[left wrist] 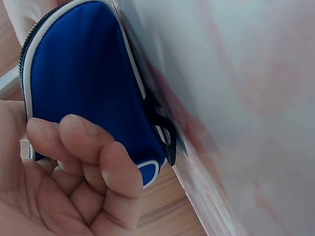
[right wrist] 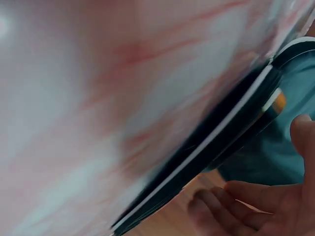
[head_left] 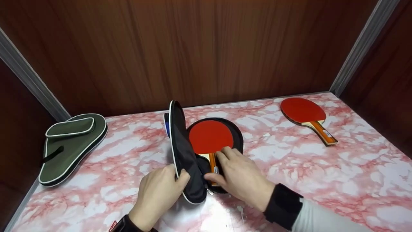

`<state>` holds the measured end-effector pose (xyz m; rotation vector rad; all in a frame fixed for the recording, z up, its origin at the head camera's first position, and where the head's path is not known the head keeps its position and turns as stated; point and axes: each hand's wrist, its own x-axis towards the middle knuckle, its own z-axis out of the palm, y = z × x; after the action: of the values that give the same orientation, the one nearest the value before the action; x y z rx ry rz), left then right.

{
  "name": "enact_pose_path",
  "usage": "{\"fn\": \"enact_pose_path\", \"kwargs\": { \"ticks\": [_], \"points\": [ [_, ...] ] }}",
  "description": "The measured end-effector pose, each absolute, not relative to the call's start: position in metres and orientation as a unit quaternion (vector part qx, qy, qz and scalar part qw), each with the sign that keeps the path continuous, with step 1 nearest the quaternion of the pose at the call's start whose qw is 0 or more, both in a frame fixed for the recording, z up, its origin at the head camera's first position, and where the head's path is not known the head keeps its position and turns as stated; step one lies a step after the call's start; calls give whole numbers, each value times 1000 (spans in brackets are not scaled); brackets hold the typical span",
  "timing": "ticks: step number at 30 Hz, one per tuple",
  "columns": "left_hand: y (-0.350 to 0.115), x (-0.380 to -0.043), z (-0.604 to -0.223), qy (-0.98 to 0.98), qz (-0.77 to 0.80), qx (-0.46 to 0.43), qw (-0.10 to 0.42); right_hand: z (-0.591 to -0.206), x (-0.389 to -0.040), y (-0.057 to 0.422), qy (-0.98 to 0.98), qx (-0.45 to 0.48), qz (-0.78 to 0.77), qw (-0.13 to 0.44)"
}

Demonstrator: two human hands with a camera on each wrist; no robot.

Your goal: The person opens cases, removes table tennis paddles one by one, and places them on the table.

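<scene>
A blue table tennis bat case (left wrist: 83, 64) with white piping lies unzipped, its black-lined lid (head_left: 185, 154) standing nearly upright. My left hand (head_left: 162, 183) pinches the lid's near edge between thumb and fingers. Inside the case's black lower half (head_left: 238, 135) lies a table tennis bat (head_left: 210, 137), red face up, its orange handle pointing towards me. Over that handle rests my right hand (head_left: 243, 174), fingers along its right side and thumb reaching across its lower part. The right wrist view shows the thumb and fingers (right wrist: 256, 196) spread apart at the case.
At the left lies a closed olive green bat case (head_left: 72, 148) with white piping and a black strap. A second red bat (head_left: 304, 111) lies at the back right. Brown wood-grain panels (head_left: 206, 54) enclose the pink marbled table (head_left: 296, 174) at the back and sides.
</scene>
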<state>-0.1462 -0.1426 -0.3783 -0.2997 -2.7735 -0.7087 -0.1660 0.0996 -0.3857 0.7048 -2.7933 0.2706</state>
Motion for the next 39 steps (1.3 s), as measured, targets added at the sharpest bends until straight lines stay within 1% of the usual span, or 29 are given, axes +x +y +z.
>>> {"fn": "enact_pose_path", "kwargs": {
  "ticks": [6,18,22,27,32,35,39],
  "points": [
    [-142,-147,-378,-956,-243,-105,129,-382,-166,88,-956,244,43,157],
    [-141,-147,-379,-957,-240,-103,125,-382,-173,82,-955,229,1,190],
    [-141,-147,-379,-956,-243,-104,126,-381,-173,74,-964,201,-23,170],
    [-142,-146,-380,-955,-246,-104,133,-381,-170,60,-972,157,-93,146],
    [-142,-145,-380,-955,-244,-103,131,-384,-169,51,-973,127,-130,143],
    [-142,-145,-380,-955,-245,-103,128,-384,-170,50,-974,118,-137,136],
    [-141,-145,-380,-956,-246,-103,126,-382,-173,52,-977,122,-135,107]
  ]
}}
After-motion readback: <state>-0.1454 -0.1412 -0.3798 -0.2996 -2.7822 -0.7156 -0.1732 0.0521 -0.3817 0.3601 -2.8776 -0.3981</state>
